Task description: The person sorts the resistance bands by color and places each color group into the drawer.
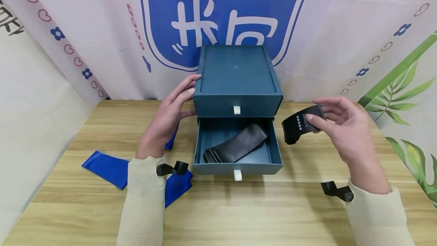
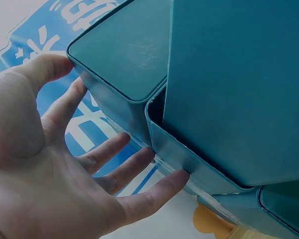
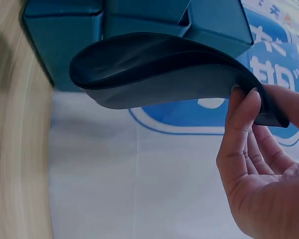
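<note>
A teal two-drawer box (image 1: 235,69) stands on the table, its lower drawer (image 1: 205,136) pulled out and its upper one closed. One folded black resistance band (image 1: 239,143) lies slantwise in that lower drawer. My left hand (image 1: 167,113) rests its fingertips on the left side of the box; in the left wrist view the fingers are spread and fairly straight. Right of the box, my right hand (image 1: 345,124) pinches another folded black resistance band (image 1: 300,122) by one end, thumb on its printed face. Its looped end (image 3: 114,69) hangs toward the box, above the table.
Blue bands (image 1: 106,168) lie on the wooden table (image 1: 273,215) to the left, partly hidden under my left forearm. A white curtain (image 1: 327,29) with a blue printed sign hangs right behind the box. White pull tabs (image 1: 238,175) stick out from the drawer fronts.
</note>
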`<state>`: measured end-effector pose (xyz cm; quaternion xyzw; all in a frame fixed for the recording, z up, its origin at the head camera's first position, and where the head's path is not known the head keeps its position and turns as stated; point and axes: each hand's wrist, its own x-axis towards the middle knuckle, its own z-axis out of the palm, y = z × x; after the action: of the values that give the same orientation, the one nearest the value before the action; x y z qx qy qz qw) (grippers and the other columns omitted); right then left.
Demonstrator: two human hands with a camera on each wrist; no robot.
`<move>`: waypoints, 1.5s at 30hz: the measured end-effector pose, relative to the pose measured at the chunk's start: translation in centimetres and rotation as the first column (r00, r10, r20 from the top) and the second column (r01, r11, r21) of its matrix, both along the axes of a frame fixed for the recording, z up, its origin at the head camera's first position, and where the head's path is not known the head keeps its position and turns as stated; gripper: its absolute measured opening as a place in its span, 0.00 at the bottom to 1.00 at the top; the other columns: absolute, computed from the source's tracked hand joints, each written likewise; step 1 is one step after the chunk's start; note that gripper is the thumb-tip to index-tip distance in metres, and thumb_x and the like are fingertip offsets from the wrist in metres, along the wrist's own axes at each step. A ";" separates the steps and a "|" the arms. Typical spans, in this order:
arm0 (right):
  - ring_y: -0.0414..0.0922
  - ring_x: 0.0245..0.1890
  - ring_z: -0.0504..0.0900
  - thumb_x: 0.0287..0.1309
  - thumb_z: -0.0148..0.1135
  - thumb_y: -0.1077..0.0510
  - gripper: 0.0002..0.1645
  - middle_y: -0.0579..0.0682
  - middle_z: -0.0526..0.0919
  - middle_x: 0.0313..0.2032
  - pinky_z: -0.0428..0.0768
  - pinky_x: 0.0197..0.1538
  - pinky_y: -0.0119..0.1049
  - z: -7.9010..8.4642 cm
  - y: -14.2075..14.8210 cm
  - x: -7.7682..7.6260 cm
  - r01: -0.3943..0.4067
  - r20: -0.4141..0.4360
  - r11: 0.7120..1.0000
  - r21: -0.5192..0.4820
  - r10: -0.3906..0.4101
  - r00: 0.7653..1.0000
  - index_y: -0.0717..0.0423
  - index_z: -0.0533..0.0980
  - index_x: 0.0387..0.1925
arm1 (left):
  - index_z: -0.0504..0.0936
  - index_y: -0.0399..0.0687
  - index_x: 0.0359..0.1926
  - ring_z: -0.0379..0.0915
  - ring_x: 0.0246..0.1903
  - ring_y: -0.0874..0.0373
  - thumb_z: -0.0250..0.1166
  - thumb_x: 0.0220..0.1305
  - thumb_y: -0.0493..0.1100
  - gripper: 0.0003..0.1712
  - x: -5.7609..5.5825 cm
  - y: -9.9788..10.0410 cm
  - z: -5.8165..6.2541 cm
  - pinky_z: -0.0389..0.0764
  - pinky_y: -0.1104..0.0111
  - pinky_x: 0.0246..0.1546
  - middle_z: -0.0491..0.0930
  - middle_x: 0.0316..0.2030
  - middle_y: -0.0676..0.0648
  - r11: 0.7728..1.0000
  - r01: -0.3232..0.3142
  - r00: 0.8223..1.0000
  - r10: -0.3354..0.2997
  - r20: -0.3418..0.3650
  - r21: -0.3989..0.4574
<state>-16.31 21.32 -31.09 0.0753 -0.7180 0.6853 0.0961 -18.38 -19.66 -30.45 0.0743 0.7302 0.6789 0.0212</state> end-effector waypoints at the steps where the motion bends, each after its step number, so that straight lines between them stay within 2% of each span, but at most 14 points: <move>1: 0.35 0.39 0.89 0.57 0.76 0.75 0.24 0.43 0.88 0.41 0.86 0.35 0.24 0.1 -0.1 0.1 -0.003 -0.002 1.000 0.005 0.003 1.000 0.56 0.84 0.53 | 0.69 0.74 0.79 0.56 0.77 0.48 0.50 0.86 0.56 0.26 0.0 0.0 0.0 0.68 0.33 0.73 0.59 0.82 0.53 1.000 0.000 1.000 0.000 0.001 -0.001; 5: 0.36 0.39 0.89 0.57 0.75 0.75 0.23 0.44 0.88 0.41 0.86 0.33 0.25 0.6 -0.8 0.8 -0.029 -0.034 1.000 0.000 0.029 0.999 0.55 0.84 0.52 | 0.69 0.75 0.79 0.56 0.77 0.48 0.51 0.86 0.56 0.26 -0.1 0.0 0.0 0.68 0.33 0.73 0.59 0.82 0.53 1.000 -0.001 1.000 0.001 0.005 -0.002; 9: 0.39 0.37 0.90 0.58 0.71 0.79 0.21 0.48 0.89 0.40 0.86 0.29 0.29 1.6 -1.7 1.6 -0.077 -0.122 0.995 -0.061 0.069 0.990 0.63 0.84 0.51 | 0.69 0.75 0.79 0.56 0.76 0.47 0.51 0.85 0.57 0.26 0.0 -0.1 0.0 0.68 0.33 0.73 0.59 0.82 0.52 1.000 -0.005 1.000 0.005 0.007 -0.008; 14: 0.44 0.35 0.88 0.57 0.66 0.84 0.21 0.54 0.89 0.39 0.86 0.25 0.32 3.2 -2.7 2.5 -0.150 -0.251 0.983 -0.108 0.119 0.961 0.71 0.82 0.51 | 0.69 0.76 0.79 0.56 0.77 0.47 0.51 0.85 0.57 0.26 -0.2 -0.1 -0.1 0.68 0.33 0.73 0.59 0.82 0.53 1.000 0.000 1.000 0.000 0.008 -0.007; 18: 0.45 0.38 0.87 0.56 0.65 0.85 0.22 0.55 0.89 0.40 0.88 0.31 0.31 4.3 -3.5 3.0 -0.205 -0.322 0.973 -0.101 0.163 0.933 0.74 0.82 0.51 | 0.69 0.75 0.79 0.56 0.77 0.47 0.51 0.85 0.57 0.26 -0.3 -0.1 -0.2 0.68 0.34 0.73 0.59 0.82 0.53 1.000 0.005 1.000 -0.005 0.008 0.001; 23: 0.45 0.38 0.87 0.56 0.66 0.84 0.22 0.56 0.89 0.40 0.89 0.38 0.31 5.7 -5.4 3.9 -0.181 -0.287 0.982 -0.052 0.159 0.945 0.71 0.83 0.52 | 0.68 0.76 0.79 0.56 0.77 0.48 0.51 0.85 0.59 0.27 -0.3 -0.2 -0.3 0.69 0.34 0.73 0.59 0.83 0.55 1.000 0.018 1.000 -0.018 0.009 -0.006; 27: 0.44 0.36 0.87 0.58 0.69 0.79 0.20 0.55 0.88 0.39 0.89 0.39 0.31 6.2 -7.1 4.3 -0.164 -0.258 0.983 0.079 0.179 0.949 0.66 0.84 0.51 | 0.66 0.75 0.81 0.55 0.79 0.50 0.50 0.85 0.58 0.28 -0.3 -0.4 -0.3 0.68 0.32 0.73 0.56 0.84 0.58 0.998 0.066 0.998 -0.066 0.004 -0.010; 31: 0.44 0.38 0.88 0.60 0.72 0.74 0.18 0.52 0.89 0.42 0.90 0.40 0.31 6.0 -8.8 4.4 -0.188 -0.233 0.957 0.219 0.238 0.943 0.63 0.84 0.52 | 0.62 0.75 0.83 0.53 0.81 0.49 0.48 0.86 0.57 0.29 -0.2 -0.9 0.0 0.67 0.31 0.74 0.53 0.85 0.59 0.991 0.135 0.991 -0.135 0.006 -0.018; 35: 0.46 0.40 0.89 0.64 0.72 0.70 0.17 0.50 0.89 0.45 0.91 0.38 0.37 5.7 -10.5 4.3 -0.261 -0.172 0.921 0.287 0.318 0.932 0.60 0.83 0.53 | 0.59 0.77 0.83 0.53 0.80 0.47 0.46 0.87 0.56 0.29 -0.1 -1.2 0.2 0.67 0.31 0.74 0.50 0.84 0.55 0.986 0.166 0.986 -0.165 0.010 -0.033; 40: 0.47 0.44 0.88 0.66 0.71 0.67 0.16 0.52 0.86 0.52 0.92 0.43 0.39 5.5 -12.7 4.3 -0.381 -0.108 0.874 0.300 0.428 0.897 0.57 0.83 0.55 | 0.59 0.78 0.83 0.55 0.80 0.45 0.47 0.87 0.57 0.29 0.1 -1.2 0.2 0.68 0.31 0.74 0.49 0.84 0.53 0.987 0.153 0.988 -0.152 0.015 -0.044; 42: 0.47 0.45 0.88 0.66 0.71 0.67 0.17 0.52 0.86 0.54 0.92 0.44 0.39 5.4 -13.3 4.4 -0.408 -0.104 0.865 0.293 0.453 0.886 0.56 0.83 0.55 | 0.60 0.78 0.83 0.54 0.80 0.45 0.48 0.86 0.59 0.29 0.2 -1.2 0.2 0.67 0.31 0.74 0.50 0.84 0.53 0.988 0.147 0.989 -0.147 0.017 -0.040; 45: 0.47 0.44 0.88 0.67 0.71 0.66 0.17 0.51 0.86 0.52 0.91 0.43 0.39 5.1 -13.9 4.3 -0.416 -0.090 0.861 0.293 0.458 0.885 0.55 0.83 0.55 | 0.60 0.79 0.82 0.54 0.80 0.46 0.48 0.86 0.60 0.29 0.1 -1.1 0.2 0.67 0.31 0.74 0.50 0.84 0.54 0.989 0.143 0.990 -0.143 0.017 -0.032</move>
<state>-12.04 7.42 -25.95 0.3020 -0.7574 0.5787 -0.0170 -18.23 -20.76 -30.30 0.1210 0.7340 0.6638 0.0766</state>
